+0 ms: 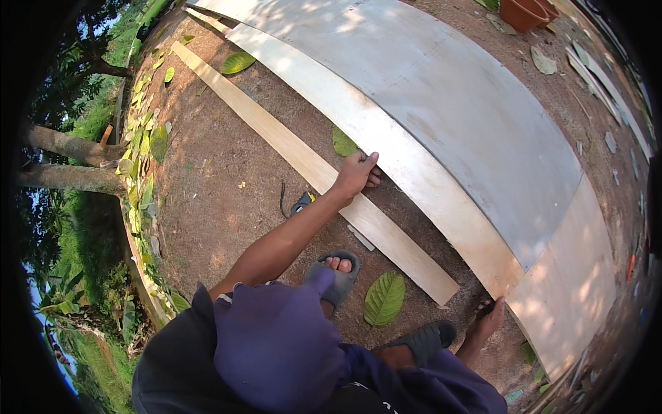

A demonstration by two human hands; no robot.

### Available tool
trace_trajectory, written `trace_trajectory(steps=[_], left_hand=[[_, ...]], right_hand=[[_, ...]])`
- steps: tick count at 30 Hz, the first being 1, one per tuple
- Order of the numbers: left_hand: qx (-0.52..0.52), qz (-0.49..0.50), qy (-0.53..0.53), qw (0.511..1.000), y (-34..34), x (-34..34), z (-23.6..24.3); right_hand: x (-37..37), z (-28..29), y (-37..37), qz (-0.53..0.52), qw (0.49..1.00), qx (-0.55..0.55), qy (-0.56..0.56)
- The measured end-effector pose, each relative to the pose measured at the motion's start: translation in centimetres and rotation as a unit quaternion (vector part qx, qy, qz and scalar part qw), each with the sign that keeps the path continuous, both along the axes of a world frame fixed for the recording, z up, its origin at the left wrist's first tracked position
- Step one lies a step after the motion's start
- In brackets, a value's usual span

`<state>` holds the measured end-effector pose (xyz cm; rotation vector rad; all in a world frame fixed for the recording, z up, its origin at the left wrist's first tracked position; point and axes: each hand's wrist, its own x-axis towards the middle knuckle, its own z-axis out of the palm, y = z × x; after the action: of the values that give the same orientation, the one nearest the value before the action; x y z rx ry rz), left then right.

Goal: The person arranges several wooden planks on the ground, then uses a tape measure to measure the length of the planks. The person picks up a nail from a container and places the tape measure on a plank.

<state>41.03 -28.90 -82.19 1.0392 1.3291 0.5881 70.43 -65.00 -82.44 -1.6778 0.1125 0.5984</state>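
Note:
My left hand [357,176] has its fingers curled at the near edge of a long pale wooden strip [331,103], gripping it. My right hand [488,319] grips the same strip near its lower end. The strip lies along a large grey sheet [448,103] with a pale wooden section [555,276] at the lower right. A narrower wooden plank [262,132] lies on the ground beneath my left arm. A tape measure [302,203] with a black strap is partly hidden by that arm.
My sandalled feet [334,276] are on dirt strewn with leaves [383,297]. Tree trunks [76,178] and greenery stand at the left. Terracotta-coloured pots [520,14] sit at the top right, with loose wooden strips [596,86] along the right side.

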Motion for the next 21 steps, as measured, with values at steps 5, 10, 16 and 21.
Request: trace_trajectory(steps=[5,10,16,21], left_hand=[[-0.034,0.061,-0.051,0.996,0.6,-0.9,-0.4],[-0.038,0.078,-0.046,0.995,0.7,-2.0,-0.8],[-0.034,0.066,-0.078,0.994,0.6,-2.3,-0.4],[-0.037,0.085,-0.140,0.986,1.6,-2.3,-0.1]], right_hand=[[-0.3,0.7,-0.8,-0.054,0.998,0.012,-0.041],[0.9,-2.3,-4.0,-0.025,0.985,-0.024,-0.169],[0.5,0.4,-2.5,0.137,0.851,-0.253,-0.440],[2.2,1.7,-3.2,0.204,0.792,-0.273,-0.507]])
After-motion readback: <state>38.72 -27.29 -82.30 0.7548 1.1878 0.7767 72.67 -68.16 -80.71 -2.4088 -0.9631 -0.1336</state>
